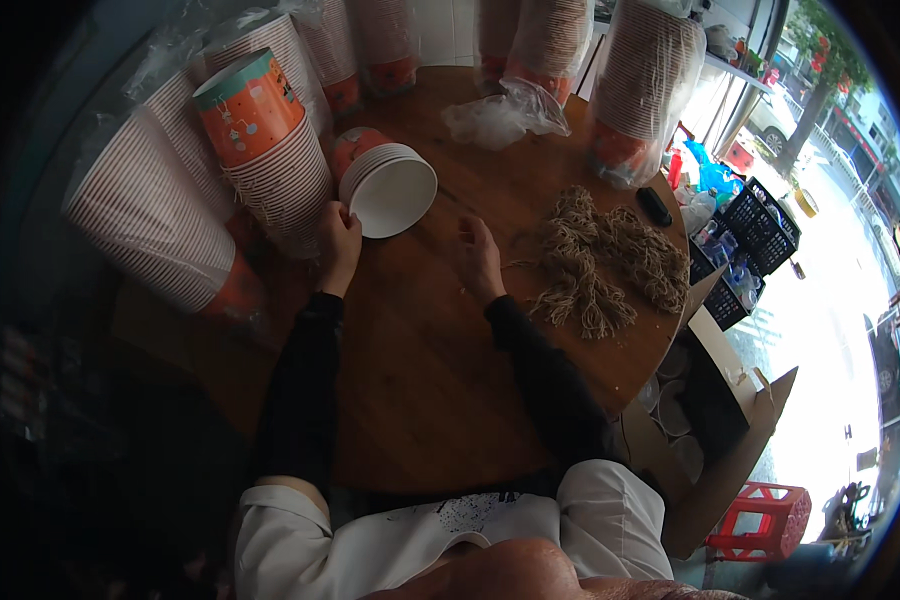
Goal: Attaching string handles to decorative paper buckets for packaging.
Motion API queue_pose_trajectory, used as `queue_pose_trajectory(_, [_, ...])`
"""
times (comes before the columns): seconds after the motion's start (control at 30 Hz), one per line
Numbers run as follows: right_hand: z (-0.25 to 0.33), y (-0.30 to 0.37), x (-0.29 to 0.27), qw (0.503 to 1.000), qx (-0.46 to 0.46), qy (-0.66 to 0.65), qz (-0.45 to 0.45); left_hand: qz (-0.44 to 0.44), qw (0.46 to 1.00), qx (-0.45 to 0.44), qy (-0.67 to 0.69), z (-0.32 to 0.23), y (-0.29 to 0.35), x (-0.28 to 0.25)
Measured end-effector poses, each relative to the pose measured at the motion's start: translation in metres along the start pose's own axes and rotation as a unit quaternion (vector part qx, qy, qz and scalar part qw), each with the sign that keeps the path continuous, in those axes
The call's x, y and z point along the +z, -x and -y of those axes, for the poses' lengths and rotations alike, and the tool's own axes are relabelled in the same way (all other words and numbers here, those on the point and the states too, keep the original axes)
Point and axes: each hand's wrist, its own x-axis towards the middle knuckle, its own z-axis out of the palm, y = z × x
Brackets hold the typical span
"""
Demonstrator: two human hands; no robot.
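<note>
A short stack of paper bowls (pixel 395 195), white inside with an orange printed outside, lies tipped on its side on the round wooden table (pixel 410 370). At its lower left rim is my left hand (pixel 340 245), fingers closed against the edge. Just left of that hand leans a tall stack of orange and teal paper bowls (pixel 260 130). To the right of the tipped bowls, my right hand (pixel 480 260) hovers over the tabletop with fingers loosely curled and apart, nothing visible in it. Tangled brown stringy bundles (pixel 600 260), like twine or dry noodles, lie beyond it to the right.
Plastic-wrapped bowl stacks (pixel 150 220) crowd the left, with another wrapped stack (pixel 645 90) at the back right. A crumpled clear bag (pixel 505 115) and small black object (pixel 654 206) lie on the table. An open cardboard box (pixel 720 370), black crates (pixel 760 230) and red stool (pixel 765 520) stand right.
</note>
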Motion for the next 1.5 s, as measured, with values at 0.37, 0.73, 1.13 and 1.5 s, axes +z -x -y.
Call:
queue_pose_trajectory(0.37, [0.006,-0.018,0.043,0.997,0.043,-0.063,-0.021,-0.076,0.990,-0.099,0.062,-0.005,0.063,-0.021])
queue_pose_trajectory(0.73, [0.019,-0.011,0.040,0.990,0.086,-0.055,0.099,0.029,0.985,-0.149,0.087,0.010,0.068,-0.020])
queue_pose_trajectory(1.13, [0.031,-0.001,-0.058,0.976,0.166,-0.120,0.069,-0.019,0.948,-0.183,0.261,-0.060,0.054,-0.086])
queue_pose_trajectory(1.5, [0.013,0.041,-0.071,0.954,-0.070,0.273,0.099,-0.082,0.941,-0.178,0.275,-0.114,0.127,-0.131])
